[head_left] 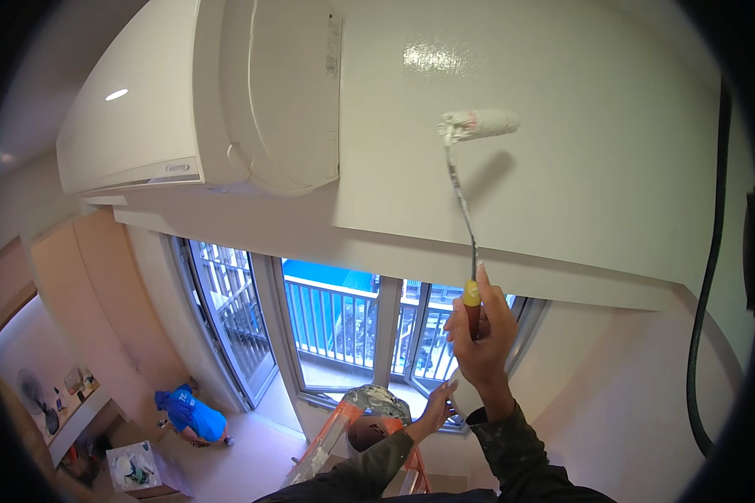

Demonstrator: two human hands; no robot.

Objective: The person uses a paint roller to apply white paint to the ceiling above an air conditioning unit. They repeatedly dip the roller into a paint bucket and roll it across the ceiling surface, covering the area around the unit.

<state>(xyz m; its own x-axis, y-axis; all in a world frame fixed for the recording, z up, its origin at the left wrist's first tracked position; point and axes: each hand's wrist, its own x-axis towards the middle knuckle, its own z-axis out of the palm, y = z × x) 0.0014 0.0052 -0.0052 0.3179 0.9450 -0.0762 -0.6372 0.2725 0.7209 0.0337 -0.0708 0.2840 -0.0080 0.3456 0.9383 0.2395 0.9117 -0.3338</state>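
My right hand [485, 344] is closed round the red and yellow handle of a small paint roller [478, 126]. Its thin metal rod points up, and the sleeve is coated in off-white paint. The roller is in front of a cream wall panel [579, 159], its shadow falling apart from it, lower right. Lower down, my left hand [433, 411] has its fingers apart and seems to hold nothing. It is beside the top of an orange stepladder [331, 440], where a paint-spattered item [377, 401] and a brown round container [366, 433] sit.
A white air conditioner [143, 101] juts out at upper left. A black cable [713, 251] hangs at the right. Below are glass balcony doors [335, 327]. On the floor, a person in blue [191, 412] bends near a box [143, 469]; a desk [71, 423] stands further left.
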